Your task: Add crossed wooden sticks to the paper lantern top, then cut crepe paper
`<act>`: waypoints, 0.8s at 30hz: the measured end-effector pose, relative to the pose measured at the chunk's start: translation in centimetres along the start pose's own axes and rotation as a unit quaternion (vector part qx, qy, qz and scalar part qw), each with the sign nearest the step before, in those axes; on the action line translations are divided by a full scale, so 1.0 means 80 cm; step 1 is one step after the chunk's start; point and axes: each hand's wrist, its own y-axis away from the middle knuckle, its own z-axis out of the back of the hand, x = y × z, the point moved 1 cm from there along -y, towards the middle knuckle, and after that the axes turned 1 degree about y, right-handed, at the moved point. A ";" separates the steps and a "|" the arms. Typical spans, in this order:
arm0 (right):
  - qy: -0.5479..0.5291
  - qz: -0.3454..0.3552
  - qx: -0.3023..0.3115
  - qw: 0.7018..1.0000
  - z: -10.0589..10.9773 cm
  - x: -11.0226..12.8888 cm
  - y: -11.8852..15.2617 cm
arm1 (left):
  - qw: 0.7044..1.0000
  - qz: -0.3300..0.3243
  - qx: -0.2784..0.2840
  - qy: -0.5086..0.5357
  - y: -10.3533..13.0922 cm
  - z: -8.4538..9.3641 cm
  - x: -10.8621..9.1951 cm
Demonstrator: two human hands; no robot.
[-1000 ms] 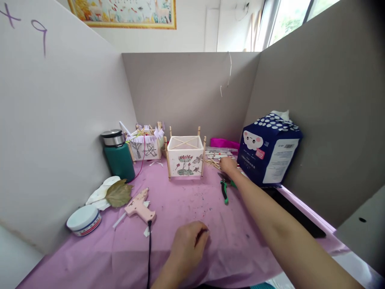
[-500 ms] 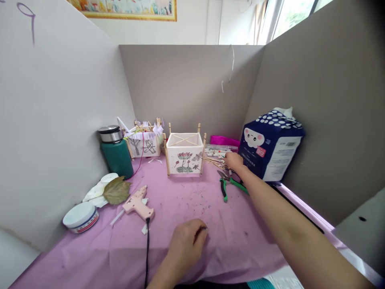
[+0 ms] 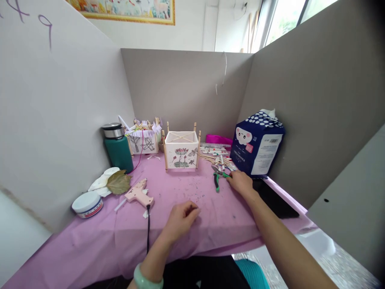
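Note:
My right hand (image 3: 240, 182) is closed over one green handle of the pruning shears (image 3: 216, 178), which lie spread on the purple cloth. Its fingertips are partly hidden. Nearer to me, my left hand (image 3: 182, 216) rests above the cloth with fingers curled and thumb against them; whatever it may hold is too small to make out. A white box lantern (image 3: 182, 154) with a drawn lotus and wooden corner sticks stands upright beyond both hands. Thin wooden sticks (image 3: 215, 161) and several white markers (image 3: 213, 150) lie behind the shears.
On the left are a pink glue gun (image 3: 140, 193) with a black cord, a white round tub (image 3: 87, 204), a dried leaf (image 3: 119, 182) and a green bottle (image 3: 118, 152). A second decorated box (image 3: 144, 143) stands behind. A blue tissue pack (image 3: 257, 144) and a black flat object (image 3: 275, 198) are right.
My right hand has drawn back from the sticks and markers toward me, onto the shears' handle. My left hand stays curled in about the same place. The camera view has shifted slightly.

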 end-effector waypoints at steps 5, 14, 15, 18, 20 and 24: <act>-0.001 0.019 -0.039 0.999 -0.001 0.006 0.023 | 0.981 0.103 -0.071 0.146 -0.030 -0.005 -0.007; -0.181 0.086 -0.152 0.968 -0.003 0.024 0.122 | 0.942 0.142 0.004 0.305 -0.055 -0.048 -0.040; -0.209 0.103 -0.165 0.958 -0.007 0.033 0.136 | 0.939 0.134 0.016 0.316 -0.055 -0.051 -0.040; -0.285 0.127 -0.171 0.935 -0.013 0.061 0.161 | 0.946 0.107 -0.005 0.306 -0.050 -0.046 -0.035; -0.335 0.137 -0.155 0.919 -0.012 0.076 0.165 | 0.958 0.069 -0.033 0.278 -0.046 -0.035 -0.030; -0.369 0.186 -0.079 0.907 -0.008 0.089 0.161 | 0.980 0.033 -0.071 0.185 -0.037 -0.016 -0.015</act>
